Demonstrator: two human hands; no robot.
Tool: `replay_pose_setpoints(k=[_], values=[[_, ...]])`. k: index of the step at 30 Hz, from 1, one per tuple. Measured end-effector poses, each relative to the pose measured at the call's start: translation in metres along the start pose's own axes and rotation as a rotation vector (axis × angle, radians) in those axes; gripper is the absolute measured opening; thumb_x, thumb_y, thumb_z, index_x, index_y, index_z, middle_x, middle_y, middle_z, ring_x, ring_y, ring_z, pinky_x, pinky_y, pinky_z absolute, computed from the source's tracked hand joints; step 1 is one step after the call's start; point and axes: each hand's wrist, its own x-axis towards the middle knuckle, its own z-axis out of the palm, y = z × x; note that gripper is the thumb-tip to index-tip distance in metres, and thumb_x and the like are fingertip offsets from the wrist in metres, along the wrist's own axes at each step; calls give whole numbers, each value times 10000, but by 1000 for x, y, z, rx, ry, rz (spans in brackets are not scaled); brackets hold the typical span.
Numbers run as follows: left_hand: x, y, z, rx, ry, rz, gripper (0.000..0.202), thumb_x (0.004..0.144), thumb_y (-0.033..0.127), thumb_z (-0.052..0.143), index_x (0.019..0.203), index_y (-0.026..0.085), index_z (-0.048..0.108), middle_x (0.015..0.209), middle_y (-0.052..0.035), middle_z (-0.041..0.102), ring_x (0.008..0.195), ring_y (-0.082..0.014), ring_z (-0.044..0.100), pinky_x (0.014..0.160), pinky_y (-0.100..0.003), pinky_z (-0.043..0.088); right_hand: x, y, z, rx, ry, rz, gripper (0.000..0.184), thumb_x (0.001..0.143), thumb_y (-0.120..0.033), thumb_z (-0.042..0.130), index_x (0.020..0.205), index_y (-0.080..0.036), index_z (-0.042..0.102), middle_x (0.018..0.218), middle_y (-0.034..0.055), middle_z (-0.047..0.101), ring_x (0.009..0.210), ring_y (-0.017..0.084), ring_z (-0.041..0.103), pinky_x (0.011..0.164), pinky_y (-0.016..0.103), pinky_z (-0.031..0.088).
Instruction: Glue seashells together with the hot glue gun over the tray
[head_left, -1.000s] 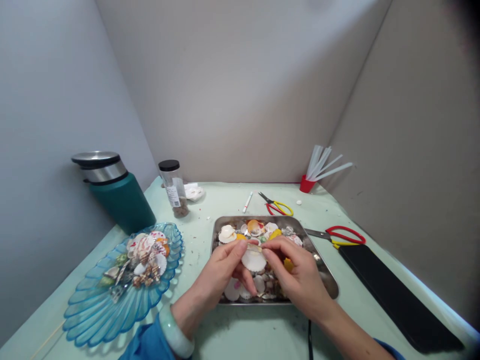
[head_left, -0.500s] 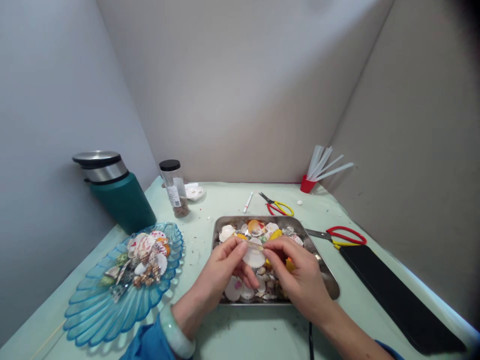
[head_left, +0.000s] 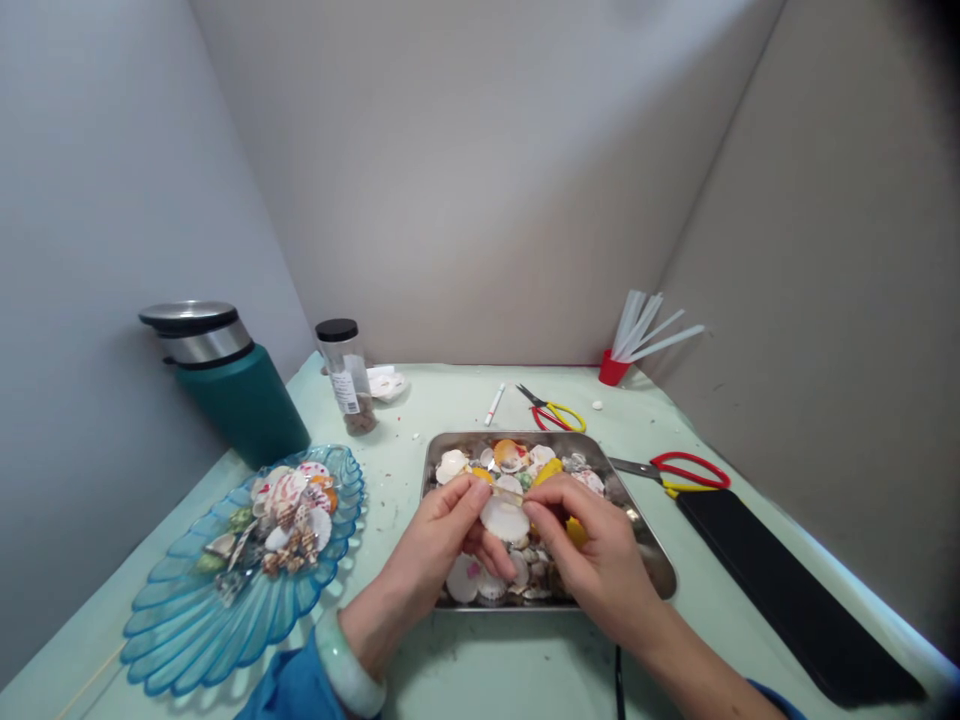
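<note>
My left hand (head_left: pixel 450 525) and my right hand (head_left: pixel 589 535) meet over a metal tray (head_left: pixel 660 570) of mixed shells. Thumb and forefinger of each hand are pinched on opposite ends of a small, thin, pale strip (head_left: pixel 508 492), partly see-through; its exact kind is unclear. The left hand's other fingers curl loosely beneath. Just below the strip shows a white scallop shell (head_left: pixel 504 520); whether it rests on the pile or touches the fingers I cannot tell. Orange, yellow and white shells lie around it, some covered by my hands.
On the left are a blue shell-shaped dish (head_left: pixel 225 640) with shells and a teal bottle (head_left: pixel 244 400). Behind stand a black-lidded jar (head_left: pixel 346 385), a white pen (head_left: pixel 495 404), small scissors (head_left: pixel 555 412) and a red cup (head_left: pixel 613 370) of sticks. Larger scissors (head_left: pixel 686 470) and a black slab (head_left: pixel 795 595) lie right.
The hands keep their pinch on the strip, which has turned slightly between the fingers. The whole view has shifted a little; nothing else has visibly moved.
</note>
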Motion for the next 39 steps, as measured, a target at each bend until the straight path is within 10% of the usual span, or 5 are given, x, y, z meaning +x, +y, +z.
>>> replay_pose_setpoints(k=[10,16,21,30,39], values=[[1,1,0,-22,-32,11,294,823,417,597,801,131,531,528,5,598,397,-77,533,448,-169,392,1,2,-3,76,1,-17,113,924,-228,492,882,-215,597,817,6,605,723,132,575,686,248,447],[0,0,-8,-199,-213,-73,337,846,329,575,1123,137,581,510,58,478,300,-41,372,360,-172,342,3,1,-3,62,-57,-54,254,923,-170,480,1149,-258,553,1074,37,602,1003,164,559,884,282,428],[-3,0,-10,-214,-301,-136,421,820,321,612,1198,140,567,500,65,435,299,-27,304,335,-162,316,4,1,-4,159,-149,-105,200,923,-133,469,1021,-251,597,966,14,616,926,139,568,835,258,435],[3,1,1,-73,171,91,423,846,511,531,969,129,666,944,-83,634,836,-164,579,715,-246,464,4,3,-3,92,-125,94,140,925,-246,482,816,-205,559,778,0,570,718,136,529,662,255,401],[5,-1,0,-33,260,162,306,824,446,595,782,144,612,720,6,559,693,-104,477,648,-197,377,3,4,-2,38,-117,156,205,925,-295,468,763,-200,551,738,-2,563,684,139,519,628,256,382]])
